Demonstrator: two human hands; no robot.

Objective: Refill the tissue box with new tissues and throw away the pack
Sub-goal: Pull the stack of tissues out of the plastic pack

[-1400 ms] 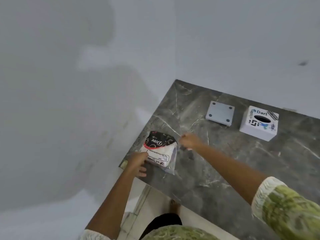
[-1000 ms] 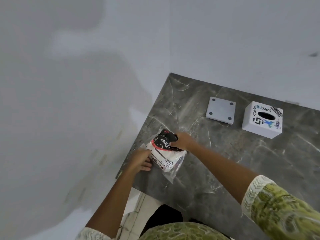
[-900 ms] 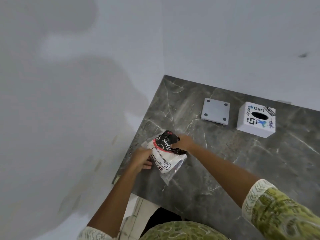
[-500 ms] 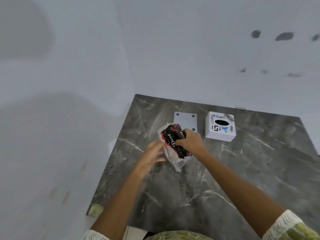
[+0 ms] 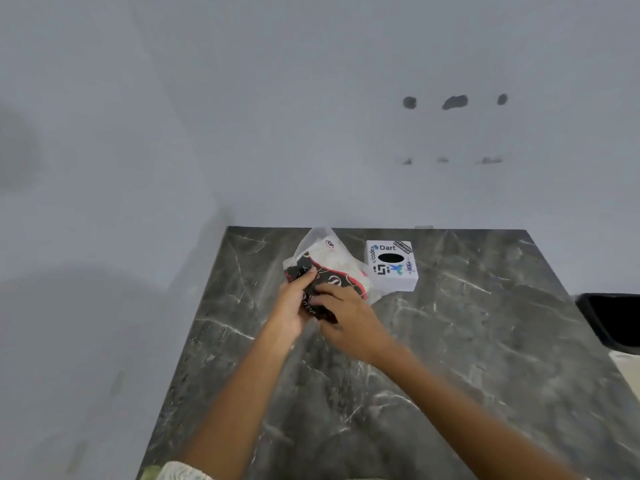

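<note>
A tissue pack (image 5: 332, 268) in clear plastic with a black, red and white print is held up above the dark marble table (image 5: 467, 341), its clear end pointing away from me. My left hand (image 5: 294, 306) grips its near left side, thumb on the black print. My right hand (image 5: 349, 318) grips the near right end, fingers over the print. Just right of the pack stands the white cube tissue box (image 5: 393, 265), with stickers and a dark oval slot on top. The box's grey base plate is hidden behind the pack.
White walls close in on the table's far and left sides. A black bin (image 5: 613, 322) shows at the right edge, beyond the table's right side. The table's left edge drops off to a pale floor.
Both hands have lifted the pack off the table's left part and carried it toward the tissue box. My view has swung right, bringing the black bin into sight.
</note>
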